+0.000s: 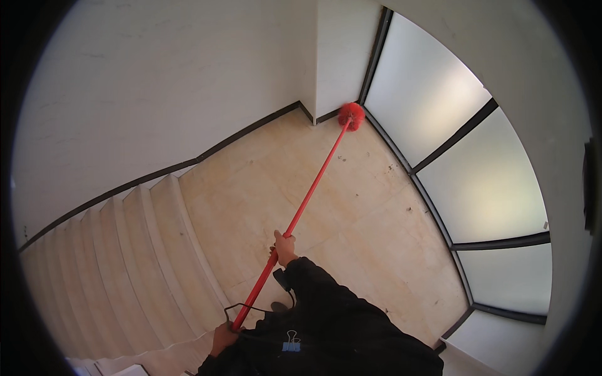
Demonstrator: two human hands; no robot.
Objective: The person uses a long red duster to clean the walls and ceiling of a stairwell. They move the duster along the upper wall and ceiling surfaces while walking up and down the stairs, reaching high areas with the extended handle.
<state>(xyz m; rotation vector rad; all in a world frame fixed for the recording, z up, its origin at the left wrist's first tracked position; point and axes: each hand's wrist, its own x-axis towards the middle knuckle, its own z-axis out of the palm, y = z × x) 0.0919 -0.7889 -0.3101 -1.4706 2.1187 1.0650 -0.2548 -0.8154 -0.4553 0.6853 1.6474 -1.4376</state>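
Note:
A long red telescopic pole (pixel 310 192) runs from the bottom centre up to the right, with a round red bristle brush head (pixel 351 117) at its far end. The brush head is by the corner where the white wall meets the dark window frame, near the floor. My right hand (pixel 284 249) grips the pole around its middle, where the thinner section meets the thicker one. Lower down, at the near end of the thick section, my left hand (pixel 225 337) is closed around the pole. A black cable hangs in front of my dark clothing, and a blue binder clip (pixel 291 346) is fixed on it.
Stairs (pixel 155 225) lie to the left of the tiled landing (pixel 263 174). Frosted glass panels (pixel 479 188) in dark frames line the right side. A white wall (pixel 164 84) with dark skirting stands beyond. Small bits of debris (pixel 408 209) lie on the floor near the glass.

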